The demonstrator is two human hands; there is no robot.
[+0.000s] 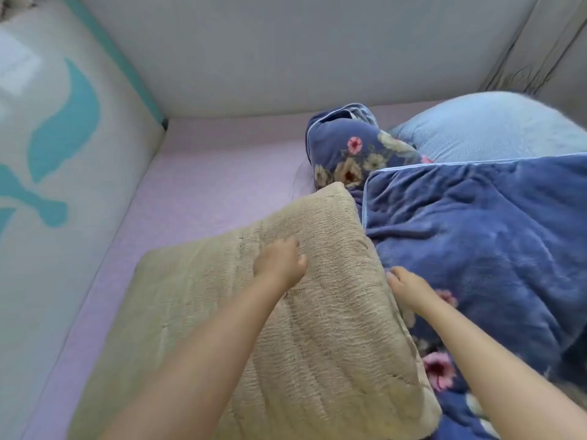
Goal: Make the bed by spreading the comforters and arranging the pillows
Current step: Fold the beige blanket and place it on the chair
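Pillow position: the large beige ribbed-fabric pillow (254, 312) lies on the lilac bed sheet (203, 173), directly beneath both hands, its long axis running from near camera toward the far right.
Nearer hand: the left hand (279, 262) rests on the pillow's top face, fingers loosely curled; whether it grips fabric, cannot tell.
Right hand (408, 289): at the pillow's right edge, fingers curled against it where it meets the blue floral plush comforter (476, 233); a firm hold is not confirmed.
Pillow appearance: soft, wrinkled.
Surroundings: a pale blue pillow (489, 128) lies beyond the bunched comforter.
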